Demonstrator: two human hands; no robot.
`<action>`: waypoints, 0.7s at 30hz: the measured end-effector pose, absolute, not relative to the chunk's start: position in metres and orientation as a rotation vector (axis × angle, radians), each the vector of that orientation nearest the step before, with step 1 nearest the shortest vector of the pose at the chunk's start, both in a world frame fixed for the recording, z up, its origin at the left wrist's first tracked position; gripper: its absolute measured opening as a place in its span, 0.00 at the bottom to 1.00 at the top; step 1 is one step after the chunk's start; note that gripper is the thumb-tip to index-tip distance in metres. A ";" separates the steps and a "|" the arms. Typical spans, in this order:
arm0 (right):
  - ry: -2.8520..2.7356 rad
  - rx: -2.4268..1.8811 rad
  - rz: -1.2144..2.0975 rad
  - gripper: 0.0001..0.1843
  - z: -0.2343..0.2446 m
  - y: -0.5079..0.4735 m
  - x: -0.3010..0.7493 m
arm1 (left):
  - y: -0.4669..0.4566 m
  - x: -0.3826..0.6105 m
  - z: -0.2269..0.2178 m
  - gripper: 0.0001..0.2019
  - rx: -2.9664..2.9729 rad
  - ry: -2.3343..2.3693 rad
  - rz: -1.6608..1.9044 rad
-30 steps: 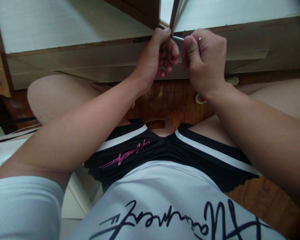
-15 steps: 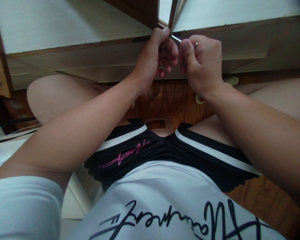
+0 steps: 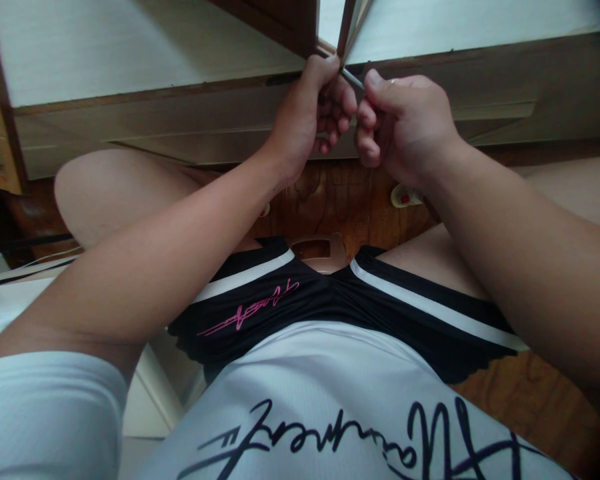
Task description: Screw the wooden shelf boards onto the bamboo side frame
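Biggest first: you've got a pale, whitish, broad surface across the top of the view, brown strip along its near edge, beige side below. Under you, a glossy reddish-brown wooden floor with dark grain.

Next, the dark brown, straight-edged wooden frame at the top, by the near edge of the surface. It's a broad dark part on the left and a narrow upright bar on the right, bright pale gap between them, both narrowing to a low corner at your hands. The bar's right side looks lighter; the upper part is cut off by the view. Can't tell if the frame rests on the surface.

Far left, an orange-brown wooden piece with crossbars. Between your thighs, a pinkish-brown plastic seat with a rectangular cutout.

Your right hand: thumb and index pinch narrow on the rod, other fingers curled in. Your left hand: thumb tip pressed on the frame's low corner, other fingers loosely bent; index contact hidden.

Smallest, the thin, straight, silvery-grey metal rod. It's smooth, dull-shining, slanting down from the frame's corner, just beside your left thumb, to your right fingers. Its tip at the corner is too small to make out; your right hand hides the other end.
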State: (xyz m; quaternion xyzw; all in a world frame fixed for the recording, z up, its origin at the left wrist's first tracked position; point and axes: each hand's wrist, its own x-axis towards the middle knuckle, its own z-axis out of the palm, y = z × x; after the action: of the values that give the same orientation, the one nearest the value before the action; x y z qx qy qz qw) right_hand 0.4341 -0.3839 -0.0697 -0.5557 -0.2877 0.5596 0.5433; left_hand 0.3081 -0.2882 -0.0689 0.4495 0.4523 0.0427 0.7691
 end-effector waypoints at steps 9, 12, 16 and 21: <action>-1.256 -1.765 0.506 0.26 -0.074 -0.393 0.433 | -0.288 0.309 -0.073 0.27 1.090 0.693 0.239; -1.336 -1.806 0.397 0.24 -0.076 -0.395 0.435 | -0.288 0.308 -0.074 0.26 1.109 0.718 0.228; -1.382 -1.866 0.357 0.23 -0.078 -0.395 0.436 | -0.289 0.309 -0.072 0.27 1.089 0.700 0.235; -1.405 -1.904 0.260 0.23 -0.077 -0.395 0.435 | -0.290 0.310 -0.065 0.26 1.041 0.824 0.197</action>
State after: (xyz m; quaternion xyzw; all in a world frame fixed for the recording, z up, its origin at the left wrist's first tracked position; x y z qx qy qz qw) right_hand 0.4347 -0.3947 -0.0771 -0.7426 -0.5481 0.1012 0.3713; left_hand 0.3097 -0.2902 -0.0654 0.4823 0.3815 0.0914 0.7832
